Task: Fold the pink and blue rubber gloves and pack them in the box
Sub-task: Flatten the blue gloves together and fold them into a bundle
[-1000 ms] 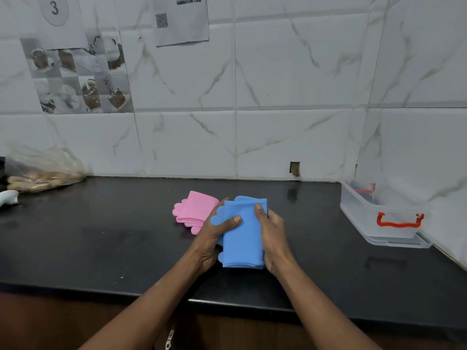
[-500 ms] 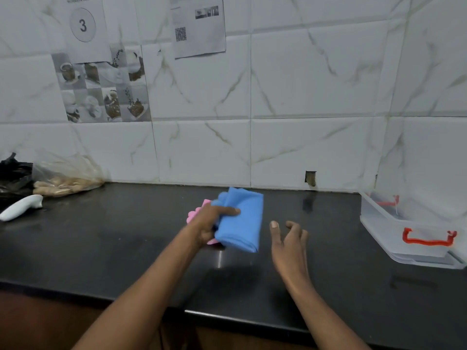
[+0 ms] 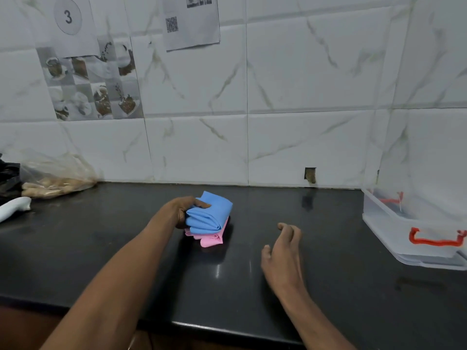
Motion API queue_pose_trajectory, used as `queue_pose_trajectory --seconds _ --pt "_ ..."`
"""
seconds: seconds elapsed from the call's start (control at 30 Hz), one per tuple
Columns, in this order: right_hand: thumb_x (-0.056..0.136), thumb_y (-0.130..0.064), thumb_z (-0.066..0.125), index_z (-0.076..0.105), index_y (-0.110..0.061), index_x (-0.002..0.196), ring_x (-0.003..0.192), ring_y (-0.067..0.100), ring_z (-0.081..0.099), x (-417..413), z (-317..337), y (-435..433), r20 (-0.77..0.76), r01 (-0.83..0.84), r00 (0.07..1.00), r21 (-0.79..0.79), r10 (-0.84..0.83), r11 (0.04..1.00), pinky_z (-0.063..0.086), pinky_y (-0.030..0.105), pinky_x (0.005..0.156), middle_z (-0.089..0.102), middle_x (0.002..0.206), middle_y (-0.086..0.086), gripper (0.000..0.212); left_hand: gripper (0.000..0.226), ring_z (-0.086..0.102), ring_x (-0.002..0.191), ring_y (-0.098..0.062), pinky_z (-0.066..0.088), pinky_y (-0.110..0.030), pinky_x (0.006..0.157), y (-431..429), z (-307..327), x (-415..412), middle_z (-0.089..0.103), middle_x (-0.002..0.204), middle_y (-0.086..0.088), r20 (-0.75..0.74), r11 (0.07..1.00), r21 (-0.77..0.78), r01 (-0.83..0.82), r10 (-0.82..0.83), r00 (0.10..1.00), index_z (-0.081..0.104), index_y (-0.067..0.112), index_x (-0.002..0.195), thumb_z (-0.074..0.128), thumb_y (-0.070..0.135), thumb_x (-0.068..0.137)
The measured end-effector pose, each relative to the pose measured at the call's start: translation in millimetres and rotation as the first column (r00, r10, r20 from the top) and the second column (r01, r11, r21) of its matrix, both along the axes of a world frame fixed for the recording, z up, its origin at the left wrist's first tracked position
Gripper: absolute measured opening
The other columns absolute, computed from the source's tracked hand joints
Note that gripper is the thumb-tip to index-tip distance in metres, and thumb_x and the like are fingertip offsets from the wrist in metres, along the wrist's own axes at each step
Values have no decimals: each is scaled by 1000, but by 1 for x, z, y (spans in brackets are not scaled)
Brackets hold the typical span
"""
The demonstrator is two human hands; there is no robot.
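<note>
The left hand is clenched on the folded blue rubber gloves, setting them on the folded pink rubber gloves on the black stone counter. The right hand hovers slack and empty. Stacking looks done; next the pile must be gripped together and carried to the clear plastic box with red handles, well apart at far right.

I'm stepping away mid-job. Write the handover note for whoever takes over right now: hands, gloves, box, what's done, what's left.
Left hand: gripping the folded blue gloves, which sit on top of the folded pink gloves on the black counter.
Right hand: open, empty, just above the counter.
Box: clear, red handles, far right by the wall, lid off; no gloves visible inside.
Done: both colours folded and stacked.
Left: move the stack into the box.
</note>
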State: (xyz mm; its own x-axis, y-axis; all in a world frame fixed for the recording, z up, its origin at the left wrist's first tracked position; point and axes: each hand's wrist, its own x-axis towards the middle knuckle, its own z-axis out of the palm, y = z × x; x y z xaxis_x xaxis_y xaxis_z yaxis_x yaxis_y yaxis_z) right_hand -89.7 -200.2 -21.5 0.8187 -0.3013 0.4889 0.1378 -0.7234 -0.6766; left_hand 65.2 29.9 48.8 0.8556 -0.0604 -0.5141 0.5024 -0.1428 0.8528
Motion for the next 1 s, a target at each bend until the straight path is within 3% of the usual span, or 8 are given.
queue_pose_trajectory --seconds 0.13,0.47,0.57,0.67,0.77,0.83,0.9,1.0 --pt "86 -8 57 38 -8 129 89 28 60 0 -3 0 -13 13 1000 -44 -14 999 49 35 71 31 133 7 47 35 65 99 -32 50 -46 95 -2 18 3 67 118 -17 21 998 33 47 -47 999 61 0 110 76 16 83" --pt "88 -9 53 37 -12 131 89 25 61 -2 -1 0 -66 21 997 -88 -27 996 49 34 68 28 136 4 46 63 63 106 -28 50 -41 98 0 9 7 67 117 -13 128 948 313 -53 13 992 58 1 123 85 30 74" --pt "87 -10 54 37 -13 130 89 25 62 -3 -1 0 -74 13 997 -79 -19 997 50 35 67 28 136 4 46 90 46 125 -33 43 -46 102 -5 17 13 48 134 -16 374 700 682 -210 -86 924 44 6 137 89 34 65" --pt "88 -12 54 35 -15 131 90 24 62 -3 -1 0 -81 9 997 -97 -17 995 50 35 66 27 136 3 47 81 27 143 -31 25 -45 116 -16 27 8 25 157 -10 475 389 875 -289 -571 670 37 25 149 71 7 77" --pt "88 -13 53 35 -16 131 91 23 62 -3 0 1 -91 3 996 -107 -13 994 51 34 67 26 137 2 47 59 42 135 -25 32 -33 110 -31 20 1 46 148 -7 373 409 909 -79 -716 590 60 18 131 38 -9 83" --pt "88 -13 53 36 -16 130 92 24 62 -5 0 0 -97 5 995 -100 -15 995 50 34 68 26 137 3 46 39 49 124 -25 37 -32 99 -33 10 -2 53 141 -8 401 500 865 -37 -644 652 58 15 128 39 10 95" --pt "88 -14 52 36 -17 130 97 27 62 -7 2 0 -119 0 993 -100 -12 995 49 35 73 27 139 4 45 46 46 129 -26 34 -37 102 -26 -9 5 47 144 -6 399 529 848 -28 -603 691 47 16 137 41 42 99" --pt "91 -20 48 36 -16 133 105 31 60 -9 5 2 -163 -18 987 -127 -3 992 47 37 86 25 145 8 44 67 8 151 -21 6 -45 121 -20 -35 19 13 164 0 317 434 901 13 -678 663 14 21 156 36 51 100"
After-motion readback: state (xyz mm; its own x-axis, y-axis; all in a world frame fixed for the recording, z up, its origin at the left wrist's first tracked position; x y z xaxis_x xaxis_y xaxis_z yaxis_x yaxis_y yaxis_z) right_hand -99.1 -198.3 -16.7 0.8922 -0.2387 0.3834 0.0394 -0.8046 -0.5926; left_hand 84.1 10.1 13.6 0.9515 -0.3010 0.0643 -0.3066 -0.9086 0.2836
